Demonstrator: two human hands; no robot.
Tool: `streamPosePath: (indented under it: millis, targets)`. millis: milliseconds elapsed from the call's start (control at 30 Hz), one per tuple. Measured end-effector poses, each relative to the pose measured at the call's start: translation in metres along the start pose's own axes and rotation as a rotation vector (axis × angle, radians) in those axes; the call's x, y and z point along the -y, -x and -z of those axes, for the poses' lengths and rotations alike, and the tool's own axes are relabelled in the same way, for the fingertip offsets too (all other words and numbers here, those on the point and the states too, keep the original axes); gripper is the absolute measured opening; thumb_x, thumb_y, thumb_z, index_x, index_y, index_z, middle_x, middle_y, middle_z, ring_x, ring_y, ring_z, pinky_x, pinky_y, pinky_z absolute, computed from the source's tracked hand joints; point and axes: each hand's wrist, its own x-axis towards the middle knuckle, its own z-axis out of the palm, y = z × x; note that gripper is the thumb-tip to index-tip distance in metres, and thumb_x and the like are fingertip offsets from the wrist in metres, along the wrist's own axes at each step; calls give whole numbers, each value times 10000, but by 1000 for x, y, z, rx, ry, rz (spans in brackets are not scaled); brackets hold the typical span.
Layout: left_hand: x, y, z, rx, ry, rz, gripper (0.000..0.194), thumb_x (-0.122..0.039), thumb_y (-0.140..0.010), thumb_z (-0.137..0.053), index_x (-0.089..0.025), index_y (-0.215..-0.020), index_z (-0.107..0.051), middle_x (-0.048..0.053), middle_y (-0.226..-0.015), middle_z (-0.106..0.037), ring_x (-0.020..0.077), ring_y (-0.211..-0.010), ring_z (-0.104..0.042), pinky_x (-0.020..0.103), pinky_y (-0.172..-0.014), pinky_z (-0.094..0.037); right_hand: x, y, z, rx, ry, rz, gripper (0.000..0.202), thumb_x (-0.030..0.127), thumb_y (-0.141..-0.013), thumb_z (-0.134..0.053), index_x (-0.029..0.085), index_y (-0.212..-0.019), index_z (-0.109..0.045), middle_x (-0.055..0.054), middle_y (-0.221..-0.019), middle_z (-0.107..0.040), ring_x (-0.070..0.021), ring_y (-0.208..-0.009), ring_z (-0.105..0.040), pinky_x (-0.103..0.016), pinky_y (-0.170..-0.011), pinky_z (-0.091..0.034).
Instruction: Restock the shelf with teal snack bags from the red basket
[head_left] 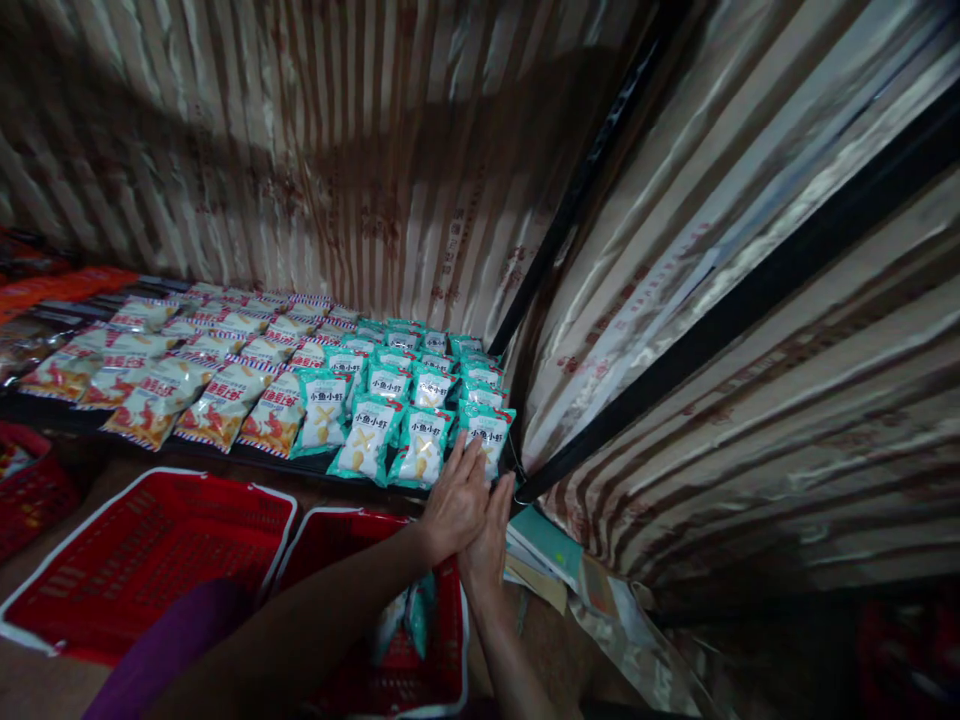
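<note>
My left hand [455, 497] lies with outstretched fingers against the front of a teal-and-white snack bag [489, 428] at the right end of the shelf [335, 465]. Close beside it and partly overlapped by it, my right hand [487, 530] points upward with straight fingers near the bag's lower right corner. Neither hand is wrapped round anything. More teal-and-white bags, such as a front one [424, 445], stand in rows to the left. Farther left, white-and-orange snack bags [225, 400] lean back in rows.
Below the shelf sit a red basket [172, 490] and a second red basket [337, 512] holding a few teal bags [420, 612]. A black post [544, 235] rises at the shelf's right corner. Pleated printed sheeting [360, 150] hangs behind. Papers [551, 540] lie lower right.
</note>
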Motion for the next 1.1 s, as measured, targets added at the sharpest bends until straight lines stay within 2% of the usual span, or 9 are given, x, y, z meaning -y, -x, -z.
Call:
streamPosePath:
  millis: [100,200,300,400,633,800,933,1000,1100]
  targets:
    - [0,-1,-4,8,1,36,377,-119,-897,-344,-48,-1249,-459,196,-1441,-366,239,-1419,-142,438,-1081,-373,19,9,25,-6,-62,-14,625,308,-929,-298,161,-1483,-47,-183,-1511,-224,-303,-1390,-241,-556,-1053,-327]
    - [0,3,-12,-3,-47,22,419,-106,-878,-385,-70,-1295,-411,189,-1472,-319,249,-1422,-123,442,-1057,-384,41,8,54,-48,-77,1,528,274,-940,-246,166,-1455,-210,-164,-1466,-331,-259,-1367,-305,-515,-1060,-330]
    - [1,7,-20,-23,-124,8,501,-165,-876,-423,-101,-1364,-331,178,-1511,-233,259,-1422,-125,464,-1070,-346,58,-8,76,-64,-53,104,533,294,-926,-336,167,-1436,-253,-168,-1443,-365,-263,-1351,-330,-495,-1049,-344]
    - [3,8,-28,-46,-178,-3,555,-223,-877,-427,-98,-1399,-288,167,-1524,-203,257,-1418,-150,445,-1101,-298,70,-37,84,-108,-38,143,538,300,-921,-356,150,-1428,-258,-183,-1456,-332,-259,-1370,-292,-489,-1065,-316]
    - [6,1,-42,-92,-203,-70,524,-246,-896,-381,-137,-1405,-316,116,-1502,-288,266,-1408,-192,449,-1110,-293,69,-142,53,-137,4,13,564,349,-904,-309,77,-1397,-294,-213,-1476,-271,-272,-1392,-221,-499,-1089,-257]
    - [4,-2,-34,-92,-325,-70,476,-204,-912,-362,-131,-1382,-361,114,-1467,-359,246,-1374,-293,429,-1107,-291,46,-222,17,-126,101,-143,533,261,-842,-347,17,-1309,-425,-237,-1385,-407,-308,-1328,-332,-489,-1066,-284]
    - [5,-4,-27,-124,-352,-109,473,-251,-918,-377,-99,-1365,-393,119,-1480,-335,265,-1361,-312,420,-1108,-265,23,-264,0,166,232,-366,504,235,-867,-276,-18,-1244,-496,-267,-1193,-568,-317,-1121,-546,-434,-913,-424]
    - [6,-5,-28,-149,-361,-116,456,-258,-922,-370,-106,-1349,-420,110,-1481,-338,271,-1350,-329,423,-1100,-272,10,-274,-6,243,254,-391,466,217,-868,-270,-19,-1055,-627,-274,-1012,-641,-320,-988,-614,-415,-820,-462]
    - [6,-3,-31,-156,-380,-101,445,-202,-918,-363,-123,-1353,-419,88,-1492,-321,260,-1344,-341,421,-1091,-285,-8,-281,-16,294,289,-381,457,199,-879,-267,6,-907,-680,-254,-873,-668,-300,-904,-644,-387,-770,-472]
